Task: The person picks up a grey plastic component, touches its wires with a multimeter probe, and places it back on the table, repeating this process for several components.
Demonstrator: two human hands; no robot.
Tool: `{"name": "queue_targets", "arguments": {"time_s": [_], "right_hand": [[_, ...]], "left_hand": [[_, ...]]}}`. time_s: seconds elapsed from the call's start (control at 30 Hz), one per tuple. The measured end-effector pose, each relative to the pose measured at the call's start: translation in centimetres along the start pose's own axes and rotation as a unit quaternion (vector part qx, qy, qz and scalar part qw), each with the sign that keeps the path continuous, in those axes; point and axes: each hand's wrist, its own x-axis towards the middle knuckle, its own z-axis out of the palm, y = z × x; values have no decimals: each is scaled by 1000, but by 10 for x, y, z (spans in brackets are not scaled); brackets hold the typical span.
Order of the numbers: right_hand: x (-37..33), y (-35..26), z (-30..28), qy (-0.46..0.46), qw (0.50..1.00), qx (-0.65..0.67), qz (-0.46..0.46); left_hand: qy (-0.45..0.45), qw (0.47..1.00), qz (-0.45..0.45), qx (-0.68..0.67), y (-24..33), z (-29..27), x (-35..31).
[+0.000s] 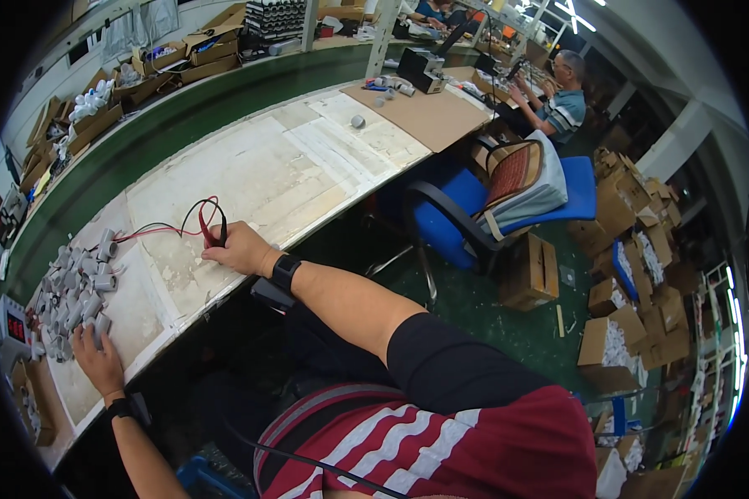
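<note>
A long, worn, pale workbench (241, 175) runs from the lower left to the upper right; beside it stands a blue chair (449, 216) with a bag (520, 175) on its seat, and a co-worker (564, 108) sits near the bench's far end; a pile of grey cylindrical parts (71, 291) covers the bench's left part, their long axes lying in mixed directions; just beyond it, at the left rim, a meter (12, 327) shows lit red figures, too small to read surely; the right hand (241, 248) closes over the bench on the red and black probes (221, 234), which stand roughly upright, leads looping from their upper ends toward the pile, tips hidden by the fingers; the left hand (100, 364) reaches its fingers to the pile's near edge, against a grey cylinder (102, 324) pointing away from the person; whether it grips that piece I cannot tell.
</note>
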Motion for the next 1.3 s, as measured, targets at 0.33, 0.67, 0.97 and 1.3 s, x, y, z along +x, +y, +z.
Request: {"name": "queue_targets", "arguments": {"time_s": [0.33, 0.67, 0.97, 1.3], "right_hand": [[2, -2, 0, 5, 1000, 15, 27], [-1, -3, 1, -3, 1000, -1, -1], [20, 12, -11, -23, 995, -44, 86], [7, 6, 5, -9, 995, 56, 80]], "left_hand": [[-19, 1000, -8, 0, 4, -3, 5], [-16, 1000, -8, -13, 9, -8, 7], [-23, 1000, -1, 9, 11, -4, 14], [29, 999, 23, -26, 14, -11, 7]]}}
